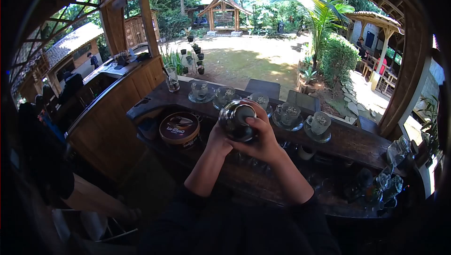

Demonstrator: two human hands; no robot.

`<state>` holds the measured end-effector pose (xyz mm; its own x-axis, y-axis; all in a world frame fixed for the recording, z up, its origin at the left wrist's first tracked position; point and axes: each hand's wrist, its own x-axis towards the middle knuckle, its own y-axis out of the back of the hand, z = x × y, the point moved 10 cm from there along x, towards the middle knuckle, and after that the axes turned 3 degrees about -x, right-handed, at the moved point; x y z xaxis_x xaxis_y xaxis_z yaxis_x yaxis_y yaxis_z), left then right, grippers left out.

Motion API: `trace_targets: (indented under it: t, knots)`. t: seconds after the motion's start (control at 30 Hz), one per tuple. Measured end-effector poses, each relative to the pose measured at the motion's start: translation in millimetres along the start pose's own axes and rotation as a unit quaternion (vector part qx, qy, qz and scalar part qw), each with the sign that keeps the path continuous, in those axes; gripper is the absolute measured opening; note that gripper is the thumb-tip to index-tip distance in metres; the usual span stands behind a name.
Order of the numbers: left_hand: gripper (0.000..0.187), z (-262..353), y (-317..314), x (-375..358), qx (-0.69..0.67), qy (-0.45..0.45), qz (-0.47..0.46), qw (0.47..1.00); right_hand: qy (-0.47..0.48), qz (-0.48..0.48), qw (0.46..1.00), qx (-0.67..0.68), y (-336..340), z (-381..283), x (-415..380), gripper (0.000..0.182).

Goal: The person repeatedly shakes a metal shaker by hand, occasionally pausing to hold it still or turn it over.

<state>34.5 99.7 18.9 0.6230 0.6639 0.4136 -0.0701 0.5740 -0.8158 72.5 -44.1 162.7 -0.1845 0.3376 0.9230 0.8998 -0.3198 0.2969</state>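
Observation:
A shiny dark round vessel point(233, 119) is held up in front of me, above the wooden counter. My left hand point(218, 140) is closed against its lower left side. My right hand point(261, 137) wraps round its right side, with the thumb across the front. Behind it, several glass cups on saucers stand in a row along the counter's raised ledge: one cup point(199, 89) at the left, one point(225, 94) just behind the vessel, and another point(320, 122) at the right. The cups hold small pale pieces that I cannot make out.
A round brown tub point(180, 129) sits on the lower shelf at the left. A tall glass point(172, 80) stands at the ledge's left end. Glassware point(383, 184) crowds the right end. A person's arm point(96, 199) shows at the lower left. Chairs point(263, 88) stand beyond the ledge.

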Motion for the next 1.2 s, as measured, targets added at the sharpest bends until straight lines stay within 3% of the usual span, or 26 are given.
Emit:
trace_targets:
  t: [0.03,0.1,0.17,0.3,0.33,0.37,0.43,0.47,0.5,0.53,0.63,0.67,0.7,0.73,0.77,0.8,0.83,0.9,0.97,1.03,1.07,1.1,1.13,1.17,1.2]
  knots:
    - [0.034,-1,6,-3,-0.006,-0.019,0.035,0.999,0.054,-0.024,0.998,-0.009,0,-14,-4,0.058]
    - [0.032,15,-49,-27,0.019,-0.059,0.014,0.998,0.198,-0.067,0.978,0.0,-4,-77,-9,0.055]
    - [0.031,25,-97,-37,0.013,-0.056,-0.079,0.995,0.324,-0.089,0.941,-0.045,-17,-133,-27,0.053]
    - [0.033,20,-84,-19,-0.008,-0.045,-0.026,0.999,0.232,-0.045,0.971,-0.035,-6,-86,-7,0.066]
    - [0.036,18,-16,-10,-0.008,-0.093,0.111,0.989,0.137,-0.029,0.989,-0.039,-6,-37,-2,0.066]
    - [0.039,-2,34,9,-0.068,0.021,0.024,0.997,0.041,-0.015,0.998,-0.042,-8,2,-4,0.066]
    - [0.038,-5,42,11,-0.053,0.0,-0.008,0.999,0.055,-0.031,0.997,-0.041,-12,-12,-9,0.064]
    - [0.037,4,7,0,-0.007,-0.048,0.03,0.998,0.081,-0.046,0.994,-0.051,-9,-22,-5,0.063]
    - [0.035,14,-39,-20,0.036,-0.101,0.07,0.992,0.164,-0.119,0.978,-0.048,-17,-57,-11,0.061]
    - [0.032,14,-69,-18,0.016,-0.014,-0.014,1.0,0.241,-0.055,0.968,-0.048,-16,-92,-15,0.062]
    - [0.03,20,-86,-30,0.049,-0.041,0.004,0.998,0.093,-0.051,0.993,0.042,-36,-57,-56,0.065]
    - [0.029,22,-83,-27,0.07,-0.07,0.04,0.994,0.09,-0.073,0.993,0.024,-23,-59,-35,0.065]
    - [0.028,28,-85,-27,0.143,-0.155,0.091,0.973,0.084,-0.092,0.992,0.006,-8,-58,-9,0.065]
    - [0.029,8,-17,-4,0.064,-0.063,0.062,0.994,-0.021,-0.089,0.995,0.026,-10,-16,-9,0.065]
    - [0.029,-12,46,12,-0.016,0.032,0.036,0.999,0.07,-0.009,0.997,-0.024,-12,18,-22,0.065]
    - [0.033,-5,59,10,0.089,-0.025,0.159,0.983,0.007,0.01,1.0,-0.001,-11,33,-26,0.07]
    - [0.033,-10,51,0,0.091,-0.021,0.152,0.984,-0.045,0.03,0.998,0.017,-5,47,-23,0.075]
    - [0.033,-14,23,-19,-0.085,-0.015,0.089,0.992,0.068,-0.077,0.994,-0.028,-14,-11,-17,0.07]
    - [0.032,14,-54,-38,0.017,-0.075,0.034,0.996,0.22,-0.13,0.967,-0.025,-23,-86,-28,0.065]
    - [0.031,18,-86,-34,0.018,-0.098,-0.114,0.988,0.33,-0.111,0.934,-0.079,-19,-136,-41,0.06]
    - [0.031,12,-90,-28,0.002,-0.085,-0.122,0.989,0.331,-0.115,0.932,-0.091,-15,-127,-42,0.06]
    - [0.029,1,-82,-17,-0.008,-0.056,-0.065,0.996,0.305,-0.107,0.944,-0.073,-6,-108,-40,0.057]
    - [0.029,-11,-73,-10,0.052,-0.082,-0.006,0.995,0.278,-0.097,0.954,-0.054,6,-96,-39,0.053]
    - [0.028,-24,-61,-4,0.111,-0.108,0.053,0.987,-0.018,-0.127,0.992,-0.003,21,-43,-27,0.065]
    - [0.031,-60,-34,13,0.053,-0.005,0.079,0.995,0.107,-0.077,0.98,-0.147,36,-20,-44,0.083]
